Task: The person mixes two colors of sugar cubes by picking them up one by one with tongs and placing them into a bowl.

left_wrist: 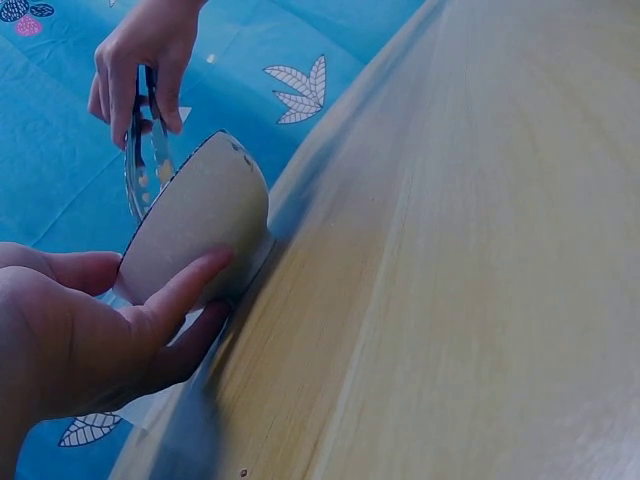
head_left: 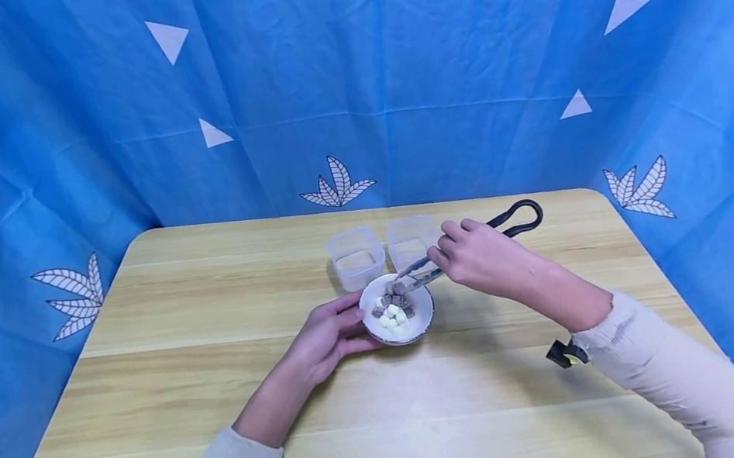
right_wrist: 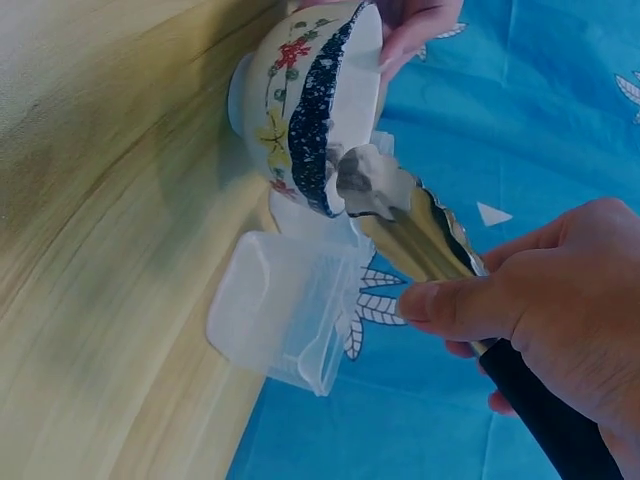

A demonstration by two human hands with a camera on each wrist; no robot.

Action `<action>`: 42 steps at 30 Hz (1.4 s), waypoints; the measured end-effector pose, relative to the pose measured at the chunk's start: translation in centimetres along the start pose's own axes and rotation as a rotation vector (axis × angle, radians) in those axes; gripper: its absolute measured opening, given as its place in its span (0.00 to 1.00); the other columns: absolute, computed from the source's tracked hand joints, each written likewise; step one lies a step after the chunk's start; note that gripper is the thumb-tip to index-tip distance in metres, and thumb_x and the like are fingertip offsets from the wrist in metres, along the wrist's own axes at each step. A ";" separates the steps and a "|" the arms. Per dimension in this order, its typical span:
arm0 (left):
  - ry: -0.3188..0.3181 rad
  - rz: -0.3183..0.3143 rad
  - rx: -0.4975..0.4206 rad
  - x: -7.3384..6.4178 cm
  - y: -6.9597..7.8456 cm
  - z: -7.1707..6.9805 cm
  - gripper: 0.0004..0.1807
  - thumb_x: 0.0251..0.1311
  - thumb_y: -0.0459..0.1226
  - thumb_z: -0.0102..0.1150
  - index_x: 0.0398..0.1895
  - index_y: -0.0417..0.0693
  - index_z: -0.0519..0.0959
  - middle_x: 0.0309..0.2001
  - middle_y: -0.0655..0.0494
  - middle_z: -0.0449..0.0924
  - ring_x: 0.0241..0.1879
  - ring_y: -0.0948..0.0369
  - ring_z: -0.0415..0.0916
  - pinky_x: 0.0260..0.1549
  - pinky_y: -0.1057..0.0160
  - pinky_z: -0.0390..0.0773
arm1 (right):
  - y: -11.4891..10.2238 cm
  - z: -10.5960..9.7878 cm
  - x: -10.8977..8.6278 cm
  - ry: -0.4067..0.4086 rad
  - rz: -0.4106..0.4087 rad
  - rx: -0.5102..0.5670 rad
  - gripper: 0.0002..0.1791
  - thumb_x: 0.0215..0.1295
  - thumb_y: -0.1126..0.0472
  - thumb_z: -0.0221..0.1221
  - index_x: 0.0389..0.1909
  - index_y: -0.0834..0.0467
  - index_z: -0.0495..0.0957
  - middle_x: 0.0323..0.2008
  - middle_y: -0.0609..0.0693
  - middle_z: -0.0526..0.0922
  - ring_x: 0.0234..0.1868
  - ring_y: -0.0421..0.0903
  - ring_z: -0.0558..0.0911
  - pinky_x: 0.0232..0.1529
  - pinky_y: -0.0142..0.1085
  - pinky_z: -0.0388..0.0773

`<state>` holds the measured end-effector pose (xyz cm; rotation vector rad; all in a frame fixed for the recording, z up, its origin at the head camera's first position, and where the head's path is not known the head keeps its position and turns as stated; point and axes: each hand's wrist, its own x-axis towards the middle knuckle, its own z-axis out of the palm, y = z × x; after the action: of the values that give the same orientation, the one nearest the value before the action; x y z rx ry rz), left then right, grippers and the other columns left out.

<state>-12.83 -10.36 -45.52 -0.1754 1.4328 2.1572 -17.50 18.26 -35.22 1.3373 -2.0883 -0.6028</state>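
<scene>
In the head view a white bowl (head_left: pixel 426 318) stands on the table, holding several small white pieces (head_left: pixel 392 321) and brown cubes (head_left: pixel 409 310). My left hand (head_left: pixel 326 340) grips its left side, thumb near the rim and fingers against the outer wall. A floral pattern and dark blue rim band show on the bowl (right_wrist: pixel 318 115) in the right wrist view. My right hand (head_left: pixel 484 258) holds metal tongs (head_left: pixel 426 278) with a black looped handle around their middle. The tongs' tips (right_wrist: pixel 372 182) are at the bowl's rim, over the brown cubes.
Two clear plastic containers stand side by side just behind the bowl: a left container (head_left: pixel 360 277) and a right container (head_left: pixel 403 232), partly behind the tongs. The wooden table (head_left: pixel 205 283) ends at a blue patterned curtain (head_left: pixel 314 56) at the back and sides.
</scene>
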 end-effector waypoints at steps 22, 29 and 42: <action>0.007 0.003 0.017 -0.1 0.2 0.1 0.31 0.74 0.26 0.46 0.80 0.38 0.59 0.77 0.36 0.61 0.70 0.40 0.70 0.61 0.39 0.83 | 4.1 0.0 5.2 0.033 0.032 -0.064 0.10 0.74 0.71 0.56 0.45 0.59 0.85 0.35 0.50 0.90 0.36 0.48 0.80 0.34 0.40 0.76; 0.009 -0.001 0.015 -0.1 0.1 -0.1 0.31 0.74 0.27 0.46 0.79 0.39 0.60 0.77 0.36 0.61 0.70 0.40 0.70 0.61 0.39 0.83 | 4.7 1.3 8.6 0.017 -0.013 -0.077 0.11 0.76 0.70 0.53 0.45 0.59 0.84 0.33 0.50 0.88 0.34 0.48 0.80 0.37 0.41 0.77; -0.025 0.008 0.015 0.0 0.0 -0.4 0.32 0.75 0.27 0.46 0.80 0.38 0.58 0.77 0.35 0.61 0.70 0.40 0.70 0.62 0.39 0.83 | 3.6 3.5 13.3 -0.082 -0.195 -0.050 0.12 0.74 0.70 0.56 0.46 0.55 0.86 0.41 0.48 0.89 0.46 0.47 0.84 0.55 0.42 0.79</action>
<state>-12.89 -10.77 -45.68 -0.1368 1.4374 2.1475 -26.62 7.75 -32.42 1.5211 -2.0068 -0.7991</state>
